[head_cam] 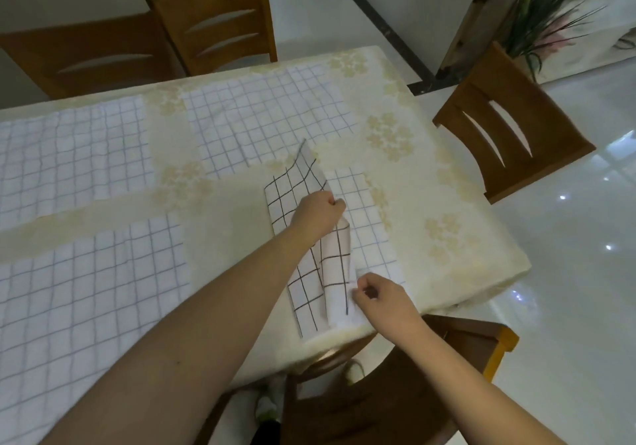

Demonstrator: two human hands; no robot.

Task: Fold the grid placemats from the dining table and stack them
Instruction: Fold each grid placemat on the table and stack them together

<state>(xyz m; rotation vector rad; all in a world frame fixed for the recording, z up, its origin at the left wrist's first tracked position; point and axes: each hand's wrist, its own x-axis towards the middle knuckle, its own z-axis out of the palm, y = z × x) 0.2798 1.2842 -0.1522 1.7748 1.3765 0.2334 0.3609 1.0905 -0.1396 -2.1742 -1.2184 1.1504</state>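
Observation:
A white grid placemat (pixel 303 272) with dark lines lies half folded near the table's right front corner, its folded-over part raised in a loose crease. My left hand (pixel 318 212) pinches the far part of that fold. My right hand (pixel 382 295) pinches its near corner by the table edge. Under the fold, the paler side of the same mat (pixel 364 224) lies flat to the right. Three more grid placemats lie spread flat: one at the near left (pixel 86 300), one at the far left (pixel 69 155), one at the far middle (pixel 268 114).
The table (pixel 447 203) wears a cream floral cloth. Wooden chairs stand at the far side (pixel 213 28), at the right (pixel 506 134) and right below me (pixel 395 386). A potted plant (pixel 540 7) stands at the far right on the glossy white floor.

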